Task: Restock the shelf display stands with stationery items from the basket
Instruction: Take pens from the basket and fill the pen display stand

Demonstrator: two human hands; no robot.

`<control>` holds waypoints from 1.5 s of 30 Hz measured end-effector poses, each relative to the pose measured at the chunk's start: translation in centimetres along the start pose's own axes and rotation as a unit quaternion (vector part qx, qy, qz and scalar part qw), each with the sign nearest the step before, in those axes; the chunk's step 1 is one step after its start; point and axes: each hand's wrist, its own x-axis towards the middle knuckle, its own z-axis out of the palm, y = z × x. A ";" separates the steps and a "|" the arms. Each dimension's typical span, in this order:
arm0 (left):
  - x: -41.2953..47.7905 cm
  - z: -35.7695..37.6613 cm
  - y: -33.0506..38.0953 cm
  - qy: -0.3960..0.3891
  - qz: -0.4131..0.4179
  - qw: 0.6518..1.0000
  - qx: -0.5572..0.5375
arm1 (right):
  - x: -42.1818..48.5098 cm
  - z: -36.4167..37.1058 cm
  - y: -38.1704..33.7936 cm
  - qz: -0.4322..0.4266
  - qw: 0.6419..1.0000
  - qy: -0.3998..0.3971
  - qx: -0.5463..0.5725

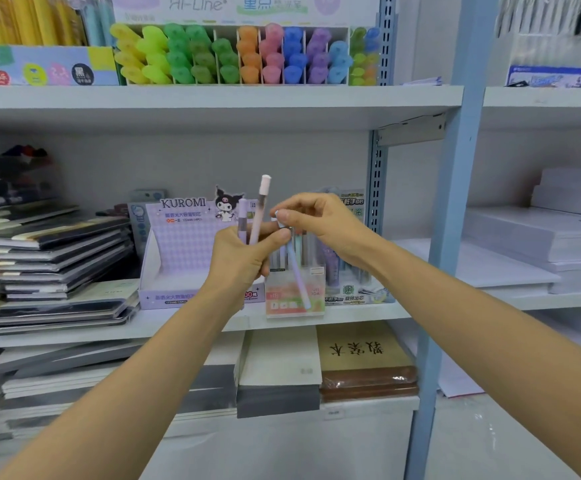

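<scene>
My left hand [244, 258] grips two upright pastel pens, a pink-capped one [260, 206] and a shorter lilac one [242, 216], in front of the middle shelf. My right hand [320, 223] pinches the top end of a pale blue-lilac pen [297, 275], which slants down to the right over a small clear display stand [296, 296] that holds several pens. A purple KUROMI display box [178, 258] stands just left of that stand, partly hidden by my left hand. No basket is in view.
A refill display [347, 271] stands right of the clear stand. Stacked notebooks [57, 265] fill the left of the shelf. Highlighters [233, 57] line the shelf above. A blue shelf post [455, 202] rises at right, with white paper stacks [541, 237] beyond it.
</scene>
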 end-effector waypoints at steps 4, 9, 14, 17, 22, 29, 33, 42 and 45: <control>0.6 -0.4 0.1 -0.026 -0.037 0.999 -0.014 | 0.6 -0.8 -0.3 -0.030 0.994 0.093 0.039; 1.3 -1.4 -0.8 -0.038 -0.066 0.995 -0.071 | 1.5 -2.6 0.3 -0.019 0.970 0.239 0.047; 1.3 -2.0 -2.1 -0.068 -0.033 0.996 -0.041 | 1.6 -2.4 3.1 -0.008 0.963 0.257 -0.076; 1.2 -2.0 -2.5 -0.057 -0.014 0.998 0.003 | 1.5 -2.0 4.6 0.000 0.958 0.246 -0.145; 1.0 -2.2 -3.0 -0.051 -0.026 0.998 0.025 | 1.4 -1.6 5.4 0.000 0.960 0.214 -0.180; 1.0 -2.0 -3.5 -0.052 -0.025 0.998 0.026 | 2.0 -2.2 5.2 0.012 0.961 0.167 -0.221; 0.9 -2.0 -3.7 -0.053 -0.024 0.998 0.023 | 2.0 -1.9 5.8 0.006 0.953 0.199 -0.228; 0.4 -2.0 -3.0 -0.056 -0.020 0.998 0.030 | 1.8 -2.2 5.1 0.060 0.935 0.182 -0.299; 0.1 -1.8 -2.6 -0.067 -0.016 0.997 0.029 | 1.2 -1.8 3.0 0.032 0.969 0.171 -0.174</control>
